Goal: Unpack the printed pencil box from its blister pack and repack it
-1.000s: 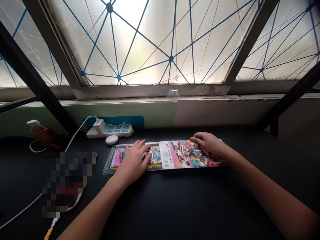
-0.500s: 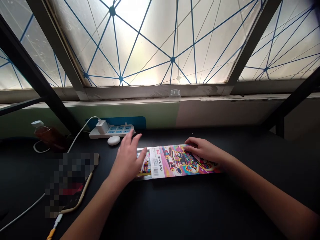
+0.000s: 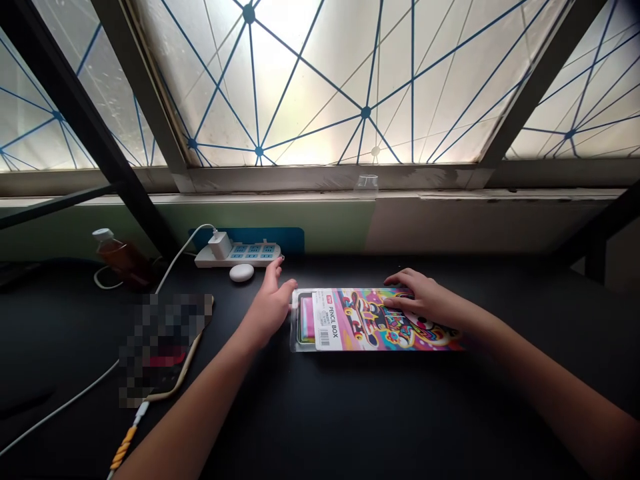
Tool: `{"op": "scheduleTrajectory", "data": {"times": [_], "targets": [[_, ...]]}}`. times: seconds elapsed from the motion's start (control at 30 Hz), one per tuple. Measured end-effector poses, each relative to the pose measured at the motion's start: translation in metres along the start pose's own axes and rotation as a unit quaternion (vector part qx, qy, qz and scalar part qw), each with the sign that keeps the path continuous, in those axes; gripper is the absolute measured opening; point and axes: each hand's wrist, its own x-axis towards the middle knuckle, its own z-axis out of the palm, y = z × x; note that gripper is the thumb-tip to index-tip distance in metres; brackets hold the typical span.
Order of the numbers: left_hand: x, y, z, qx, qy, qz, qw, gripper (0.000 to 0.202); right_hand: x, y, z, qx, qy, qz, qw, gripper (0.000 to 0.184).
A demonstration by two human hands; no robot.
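A pencil box package (image 3: 383, 321), with a bright skateboard print and a white "PENCIL BOX" label, lies flat on the black desk. From its left end sticks out a clear plastic tray (image 3: 296, 340), with a pink and purple piece showing inside. My left hand (image 3: 267, 310) is at the tray's left edge, fingers stretched and thumb apart; whether it touches the tray I cannot tell. Across the package's right part rests my right hand (image 3: 423, 299), fingers extended over the printed face. It hides some of the print.
A white power strip (image 3: 255, 252) with a plugged-in charger (image 3: 219, 245) sits by the wall, a white oval case (image 3: 241, 273) before it. On the left are a bottle (image 3: 123, 260) of reddish-brown liquid and a blurred-out device (image 3: 167, 350) on a cable. A clear cup (image 3: 367, 185) stands on the sill.
The view has shifted, so everything sits further right. My left hand has moved off the tray's top to its left edge. Less of the tray sticks out, showing pink instead of a multicoloured print.
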Motion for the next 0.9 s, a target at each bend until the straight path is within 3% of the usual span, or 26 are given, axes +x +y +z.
{"op": "scheduleTrajectory", "data": {"times": [0.13, 0.37, 0.5, 0.6, 0.73, 0.9], "targets": [[0.002, -0.002, 0.005, -0.184, -0.065, -0.089, 0.977, 0.054, 0.000, -0.012, 0.012, -0.020, 0.009, -0.022, 1.000, 0.056], [0.006, -0.004, 0.007, -0.191, -0.082, -0.077, 0.975, 0.034, -0.006, -0.026, 0.022, -0.029, 0.009, -0.051, 0.998, 0.056], [0.011, -0.011, 0.009, -0.178, -0.065, -0.076, 0.979, 0.017, -0.005, -0.016, 0.014, -0.052, 0.013, -0.045, 0.998, 0.059], [0.015, -0.015, 0.011, -0.175, -0.052, -0.079, 0.980, 0.011, -0.004, 0.005, -0.001, -0.037, -0.022, 0.002, 0.999, 0.066], [0.016, -0.014, 0.011, -0.178, -0.052, -0.080, 0.979, 0.018, -0.008, 0.032, -0.025, 0.041, -0.097, 0.061, 0.993, 0.068], [0.015, -0.011, 0.003, -0.165, -0.091, -0.047, 0.981, 0.027, -0.012, 0.040, -0.037, 0.124, -0.215, 0.074, 0.966, 0.056]]}}
